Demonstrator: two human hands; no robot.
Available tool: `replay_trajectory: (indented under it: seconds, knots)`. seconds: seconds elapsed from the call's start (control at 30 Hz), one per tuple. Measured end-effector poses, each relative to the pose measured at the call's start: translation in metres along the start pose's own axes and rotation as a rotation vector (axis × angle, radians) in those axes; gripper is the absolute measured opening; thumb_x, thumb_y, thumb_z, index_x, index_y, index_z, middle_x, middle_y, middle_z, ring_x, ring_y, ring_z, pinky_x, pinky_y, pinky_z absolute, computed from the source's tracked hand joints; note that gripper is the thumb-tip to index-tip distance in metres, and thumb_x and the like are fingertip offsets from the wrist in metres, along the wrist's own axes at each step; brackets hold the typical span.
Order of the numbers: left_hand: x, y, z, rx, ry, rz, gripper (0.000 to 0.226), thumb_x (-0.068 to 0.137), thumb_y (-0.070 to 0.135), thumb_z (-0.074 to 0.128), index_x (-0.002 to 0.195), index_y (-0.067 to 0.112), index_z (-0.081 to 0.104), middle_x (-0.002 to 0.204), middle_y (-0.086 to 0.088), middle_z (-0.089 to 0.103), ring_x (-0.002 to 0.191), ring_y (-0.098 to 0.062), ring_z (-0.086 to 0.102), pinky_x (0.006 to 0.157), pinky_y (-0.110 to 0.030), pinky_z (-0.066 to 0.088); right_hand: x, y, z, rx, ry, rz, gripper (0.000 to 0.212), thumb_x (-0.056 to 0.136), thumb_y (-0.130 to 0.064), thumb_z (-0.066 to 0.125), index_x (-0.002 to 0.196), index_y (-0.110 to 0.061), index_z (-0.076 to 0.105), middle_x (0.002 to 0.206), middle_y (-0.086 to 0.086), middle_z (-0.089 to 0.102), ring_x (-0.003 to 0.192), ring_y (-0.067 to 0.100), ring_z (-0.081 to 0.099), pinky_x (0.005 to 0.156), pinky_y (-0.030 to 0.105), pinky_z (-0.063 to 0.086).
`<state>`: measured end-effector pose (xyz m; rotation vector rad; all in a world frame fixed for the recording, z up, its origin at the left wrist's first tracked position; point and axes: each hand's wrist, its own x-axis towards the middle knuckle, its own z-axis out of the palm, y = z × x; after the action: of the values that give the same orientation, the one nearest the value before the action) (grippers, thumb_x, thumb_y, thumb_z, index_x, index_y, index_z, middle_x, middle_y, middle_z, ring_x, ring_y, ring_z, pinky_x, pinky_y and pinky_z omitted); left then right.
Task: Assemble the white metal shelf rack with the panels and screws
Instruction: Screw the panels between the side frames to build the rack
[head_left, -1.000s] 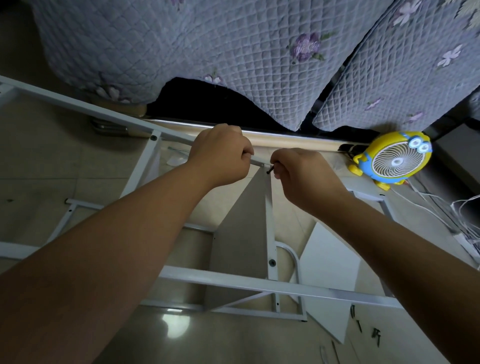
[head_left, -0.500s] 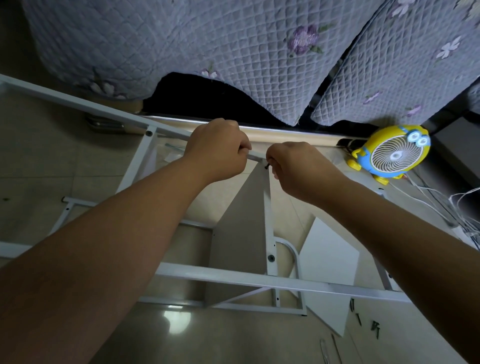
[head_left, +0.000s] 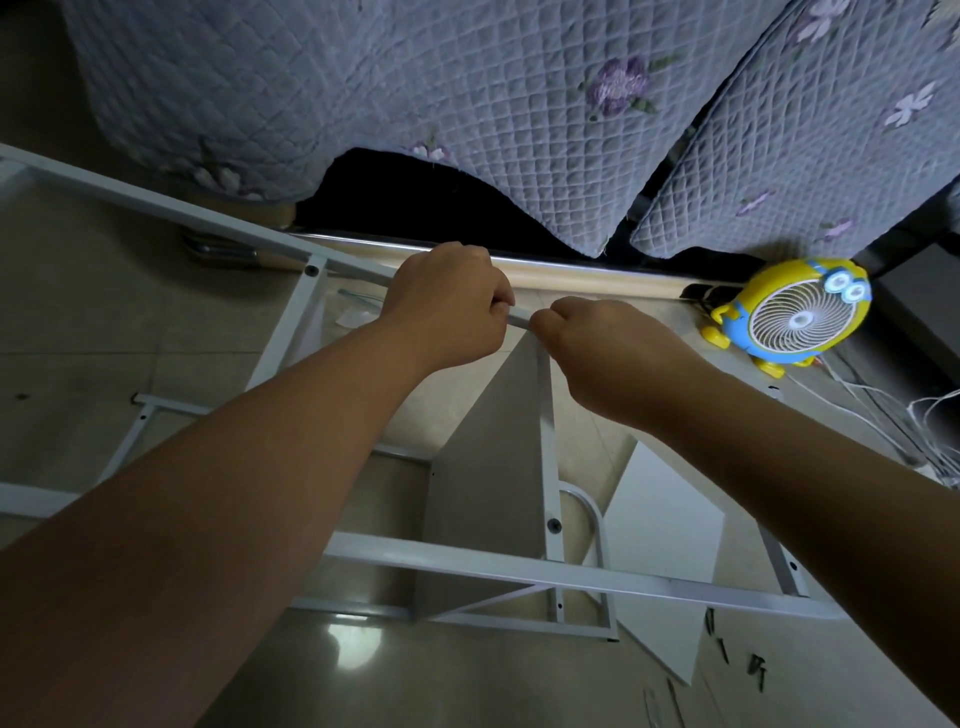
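- Rack (head_left: 493, 569) lies on its side on the floor (head_left: 78, 338), right under me. Its long white rails run left to right across my feed.
- Left hand (head_left: 447, 312) is wrapped round the far rail (head_left: 156, 200), fingers curled tight over it, just left of the joint.
- Right hand (head_left: 608, 348) sits just beside it at that joint, fingers bunched and curled in. Whatever they pinch is hidden, so I can't tell.
- Panel (head_left: 488, 467) stands on edge inside the frame, reaching from the far rail to the near one. There's a dark screw head (head_left: 555, 526) in the upright along its right edge.
- Room to move: open gaps in the frame left of the panel, with tile showing through.
- Tighter on the right, where a spare panel (head_left: 670, 530) lies flat on the floor with the near rail crossing over it.
- Loose screws (head_left: 753, 670) are scattered near the spare panel's lower corner, apart from the rack.
- Behind the far rail a quilt (head_left: 467, 104) hangs down, close to both hands.
- Yellow fan (head_left: 795, 317) stands on the floor to the right, with white cables (head_left: 909, 415) past it.
- Floor is glossy beige tile in dim light, with one glare spot near the bottom.
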<state>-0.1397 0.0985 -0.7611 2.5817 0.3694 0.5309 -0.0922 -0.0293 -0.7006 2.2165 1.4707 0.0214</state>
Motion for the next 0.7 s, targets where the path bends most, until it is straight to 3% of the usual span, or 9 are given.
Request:
replay_trajectory:
  seconds: [0.1, 0.23, 0.3, 0.4, 0.5, 0.7]
  knots:
    - [0.0, 0.0, -0.001, 0.0, -0.003, 0.004, 0.029, 0.091, 0.019, 0.048, 0.111, 0.02, 0.068, 0.107, -0.001, 0.06, 0.105, -0.02, 0.049, 0.077, -0.027, 0.035, -0.002, 0.002, 0.004, 0.02, 0.015, 0.012, 0.031, 0.092, -0.004, 0.038, 0.123, -0.008, 0.043, 0.104, 0.008, 0.052, 0.075, 0.014, 0.036, 0.059, 0.023, 0.029]
    - [0.0, 0.0, -0.001, 0.004, -0.008, 0.005, 0.028, 0.091, 0.019, 0.048, 0.111, 0.02, 0.068, 0.108, -0.001, 0.06, 0.106, -0.02, 0.049, 0.077, -0.028, 0.036, 0.003, 0.008, 0.012, 0.126, 0.051, 0.061, 0.021, 0.092, -0.003, 0.043, 0.11, -0.006, 0.051, 0.082, 0.003, 0.04, 0.072, 0.016, 0.037, 0.049, 0.023, 0.023]
    - [0.0, 0.0, -0.001, 0.003, -0.012, 0.006, 0.028, 0.091, 0.019, 0.048, 0.11, 0.02, 0.068, 0.108, -0.002, 0.06, 0.105, -0.021, 0.049, 0.077, -0.028, 0.036, 0.007, 0.007, 0.012, 0.142, 0.058, 0.079, 0.013, 0.095, -0.01, 0.041, 0.103, -0.006, 0.052, 0.078, 0.0, 0.038, 0.072, 0.016, 0.038, 0.054, 0.026, 0.025]
    - [0.0, 0.0, 0.0, 0.009, -0.005, 0.011, 0.028, 0.091, 0.019, 0.048, 0.11, 0.02, 0.069, 0.106, -0.002, 0.06, 0.103, -0.021, 0.05, 0.076, -0.027, 0.036, 0.01, 0.005, 0.011, 0.145, 0.065, 0.127, 0.02, 0.099, -0.025, 0.034, 0.085, -0.013, 0.042, 0.064, -0.003, 0.031, 0.059, 0.015, 0.034, 0.049, 0.028, 0.021]
    - [0.0, 0.0, 0.0, 0.008, -0.014, 0.011, 0.028, 0.091, 0.019, 0.048, 0.109, 0.019, 0.069, 0.105, -0.002, 0.06, 0.103, -0.021, 0.05, 0.075, -0.027, 0.035, 0.012, 0.003, 0.013, 0.17, 0.069, 0.224, 0.031, 0.1, -0.029, 0.03, 0.073, -0.013, 0.033, 0.061, -0.002, 0.031, 0.052, 0.011, 0.028, 0.045, 0.024, 0.018]
    - [-0.002, 0.001, -0.004, -0.005, -0.029, 0.009, 0.028, 0.091, 0.02, 0.047, 0.109, 0.02, 0.069, 0.107, -0.002, 0.06, 0.105, -0.02, 0.049, 0.077, -0.027, 0.034, 0.016, -0.008, 0.013, 0.261, 0.017, 0.355, 0.02, 0.1, -0.021, 0.03, 0.082, -0.017, 0.037, 0.064, 0.0, 0.036, 0.069, 0.021, 0.046, 0.053, 0.029, 0.033]
